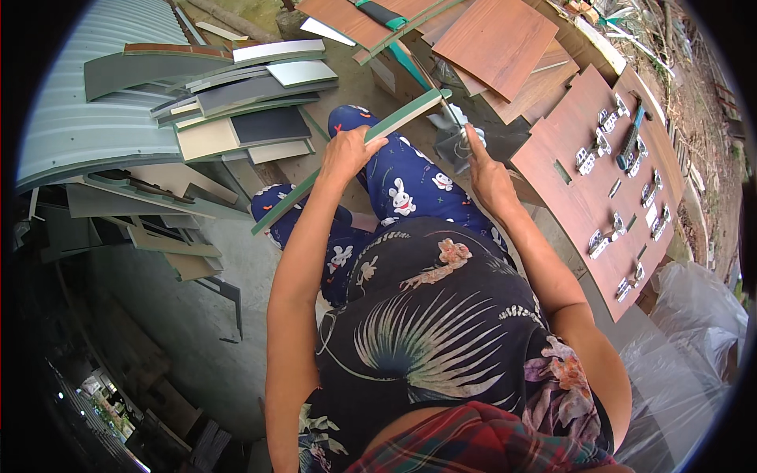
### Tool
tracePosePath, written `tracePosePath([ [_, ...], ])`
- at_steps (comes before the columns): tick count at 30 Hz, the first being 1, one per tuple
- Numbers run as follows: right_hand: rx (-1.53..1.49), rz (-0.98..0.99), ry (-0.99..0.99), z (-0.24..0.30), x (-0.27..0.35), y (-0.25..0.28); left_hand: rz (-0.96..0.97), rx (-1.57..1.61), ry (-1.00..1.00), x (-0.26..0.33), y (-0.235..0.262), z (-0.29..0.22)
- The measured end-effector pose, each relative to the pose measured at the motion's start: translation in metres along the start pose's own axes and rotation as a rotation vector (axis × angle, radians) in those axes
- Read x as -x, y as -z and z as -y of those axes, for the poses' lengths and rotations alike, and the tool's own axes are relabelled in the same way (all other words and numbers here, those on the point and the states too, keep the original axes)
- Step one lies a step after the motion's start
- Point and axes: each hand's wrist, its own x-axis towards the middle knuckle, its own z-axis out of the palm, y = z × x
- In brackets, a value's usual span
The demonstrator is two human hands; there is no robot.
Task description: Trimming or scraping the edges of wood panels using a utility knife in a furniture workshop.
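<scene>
My left hand (349,155) is closed around a long, narrow board strip (408,115) with a green edge. The strip slants across my thighs, its far end up and to the right. My right hand (490,180) is closed on a thin, dark knife-like tool (453,113). Its narrow blade meets or crosses the strip's far end; whether it touches I cannot tell. Most of the tool's handle is hidden in my fingers. Under that end lies a crumpled clear plastic bag (456,142).
On the left, a stack of board offcuts (252,102) rests on corrugated metal sheeting (102,126). Brown wood panels (497,43) lie ahead. To the right, a panel (568,205) bears several metal hinges (603,240) and a blue-and-black hand tool (631,142). Plastic sheeting (686,339) lies nearer.
</scene>
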Motion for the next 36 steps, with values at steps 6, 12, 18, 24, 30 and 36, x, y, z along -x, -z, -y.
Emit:
tracePosePath([
  [6,-0.009,0.001,-0.042,-0.016,0.027,0.002,-0.014,-0.025,-0.034,-0.003,0.001,-0.001],
  [12,0.010,0.042,-0.098,0.023,-0.023,0.002,0.003,0.008,0.006,0.000,0.003,-0.003],
  [18,-0.048,-0.070,0.089,-0.027,0.027,-0.011,-0.031,-0.012,-0.026,0.003,-0.002,0.001],
  [24,-0.047,-0.018,-0.023,-0.003,-0.004,-0.002,0.013,-0.013,0.005,-0.002,0.001,-0.004],
  [30,0.019,0.032,-0.050,0.008,-0.020,-0.003,0.004,-0.037,0.010,0.000,0.000,-0.001],
  [36,-0.066,-0.026,0.007,-0.020,0.031,0.000,0.024,-0.028,0.010,0.000,-0.001,-0.001],
])
